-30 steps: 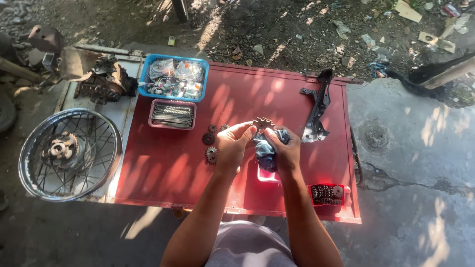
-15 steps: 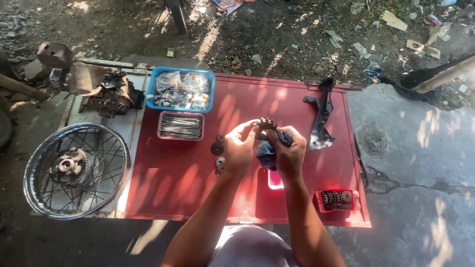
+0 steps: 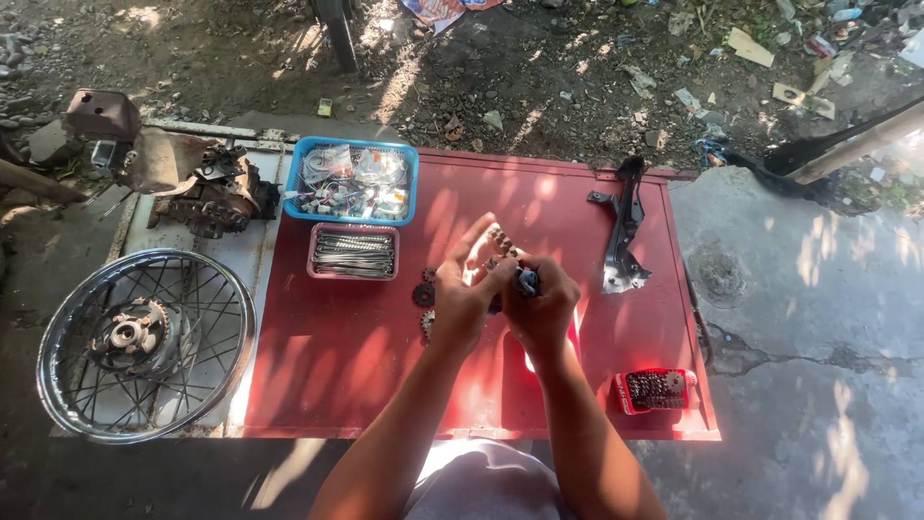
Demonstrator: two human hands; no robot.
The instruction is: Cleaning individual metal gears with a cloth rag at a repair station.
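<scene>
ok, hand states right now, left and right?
Left hand: fingers partly open, touching a small metal part.
Right hand: closed on a blue cloth.

Both forearms are bare from the elbow down, with no sleeve, glove, watch or bracelet to be seen on them. The left hand [image 3: 465,299] and the right hand [image 3: 541,306] are likewise bare, and no ring shows on the fingers that are in view. At the bottom edge of the view, between the two arms, a light garment [image 3: 481,486] covers the person's lap or lower body; it is pale, whitish to light grey, smooth and plain, with no print or pattern visible. Dappled sunlight and shade fall across the arms and the garment.
</scene>
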